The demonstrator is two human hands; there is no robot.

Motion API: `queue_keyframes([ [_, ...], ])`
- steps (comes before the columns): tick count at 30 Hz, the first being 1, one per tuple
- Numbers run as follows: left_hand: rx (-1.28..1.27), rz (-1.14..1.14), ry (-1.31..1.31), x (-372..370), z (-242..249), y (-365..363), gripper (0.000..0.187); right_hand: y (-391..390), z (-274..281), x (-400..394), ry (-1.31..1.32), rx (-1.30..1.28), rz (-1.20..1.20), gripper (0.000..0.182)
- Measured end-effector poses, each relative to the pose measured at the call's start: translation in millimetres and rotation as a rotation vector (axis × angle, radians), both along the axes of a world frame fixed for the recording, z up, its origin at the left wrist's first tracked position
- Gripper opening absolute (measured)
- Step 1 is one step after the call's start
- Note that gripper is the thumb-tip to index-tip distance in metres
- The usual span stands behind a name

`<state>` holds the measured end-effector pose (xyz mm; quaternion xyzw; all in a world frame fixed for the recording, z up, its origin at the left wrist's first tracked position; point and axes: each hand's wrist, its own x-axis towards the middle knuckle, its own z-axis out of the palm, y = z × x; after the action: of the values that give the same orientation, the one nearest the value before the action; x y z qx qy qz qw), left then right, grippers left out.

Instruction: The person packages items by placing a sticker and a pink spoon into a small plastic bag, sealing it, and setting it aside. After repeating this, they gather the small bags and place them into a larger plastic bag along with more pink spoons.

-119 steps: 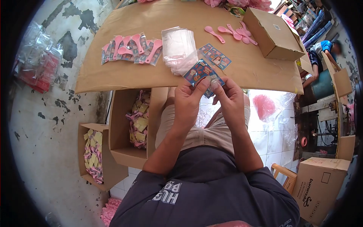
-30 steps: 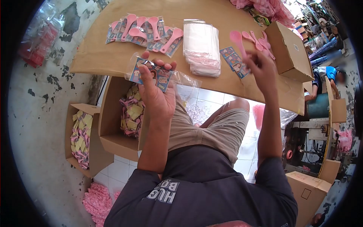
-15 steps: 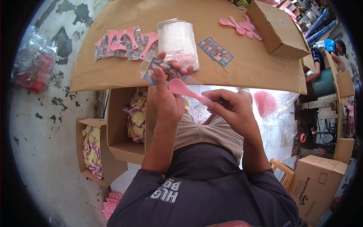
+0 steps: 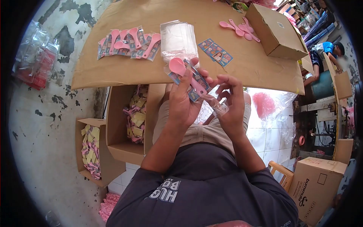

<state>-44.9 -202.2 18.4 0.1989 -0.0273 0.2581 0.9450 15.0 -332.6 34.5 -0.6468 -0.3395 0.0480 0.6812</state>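
My left hand (image 4: 183, 104) is closed round a pink spoon (image 4: 177, 66) that lies against a blue printed card (image 4: 194, 96). Clear plastic of a small bag (image 4: 220, 108) surrounds the card, and its loose end stretches to the right. My right hand (image 4: 233, 111) pinches that loose end near the spoon's handle. Just beyond my hands, on the cardboard-covered table (image 4: 151, 73), lies a stack of clear plastic bags (image 4: 177, 38). Right of the stack are blue printed cards (image 4: 216, 52). Several packed pink spoons (image 4: 133, 38) lie to the left.
Loose pink spoons (image 4: 238, 28) lie beside a cardboard box (image 4: 278, 32) at the table's right. Below the table's left side, an open carton (image 4: 124, 147) and a smaller one (image 4: 111, 166) hold packed pieces. A person in blue (image 4: 328, 48) bends over at far right.
The spoon has swung from pointing at my right hand to lying along the card in my left hand. My right hand has moved from the spoon's handle to the bag's end.
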Motion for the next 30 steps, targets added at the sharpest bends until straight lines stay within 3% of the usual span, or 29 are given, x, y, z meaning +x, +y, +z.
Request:
queue_keyframes([
  [1,0.03,0.006,0.061,-2.0,1.4,2.3,0.046,-0.2,4.3,1.4,-0.003,-0.001,0.003,0.044],
  [3,0.058,0.019,0.122,-6.8,6.9,6.8,0.045,-5.2,9.4,9.9,-0.6,-0.025,0.005,0.031],
  [4,0.031,0.019,0.143,-9.5,15.3,8.6,0.045,-12.9,9.7,14.1,-0.62,0.0,0.113,0.016],
  [5,0.004,0.018,0.163,-11.8,20.2,10.9,0.044,-18.4,8.5,17.9,-0.62,-0.001,0.12,0.016],
  [8,-0.003,-0.079,0.126,-18.0,22.0,21.4,0.049,-20.0,10.2,19.8,-0.219,0.126,0.108,0.033],
  [9,-0.004,-0.077,0.122,-19.1,22.5,21.9,0.049,-15.8,14.1,20.3,-0.222,0.125,0.11,0.033],
  [12,-0.023,-0.178,0.092,-20.6,23.3,20.7,0.051,-1.0,23.4,25.8,-0.674,-0.239,-0.033,0.038],
  [15,-0.028,-0.21,0.133,-22.3,22.7,12.4,0.052,7.9,27.2,19.5,-0.861,-0.268,0.046,0.038],
  [17,-0.006,-0.301,0.079,-24.8,25.9,9.9,0.055,9.1,24.6,21.0,-0.775,-0.181,0.115,0.035],
  [20,0.048,-0.246,0.154,-27.1,14.3,19.2,0.058,2.7,34.5,26.7,-0.576,-0.007,0.216,0.032],
  [21,0.086,-0.195,0.174,-27.1,13.9,20.5,0.058,-1.6,25.6,32.6,-0.344,0.067,0.321,0.033],
  [23,0.125,-0.144,0.186,-28.6,18.7,19.7,0.058,-3.6,21.4,20.9,-0.068,0.157,0.247,0.032],
  [25,0.397,-0.13,0.18,-31.6,22.8,20.3,0.056,-5.5,27.5,20.4,-0.125,0.031,0.164,0.041],
  [28,0.582,-0.072,0.259,-30.5,28.3,11.7,0.046,-9.0,24.9,16.0,0.103,-0.118,0.256,0.061],
  [30,0.713,-0.028,0.348,-28.7,27.8,8.5,0.042,-9.8,20.8,14.3,0.156,-0.12,0.247,0.058],
])
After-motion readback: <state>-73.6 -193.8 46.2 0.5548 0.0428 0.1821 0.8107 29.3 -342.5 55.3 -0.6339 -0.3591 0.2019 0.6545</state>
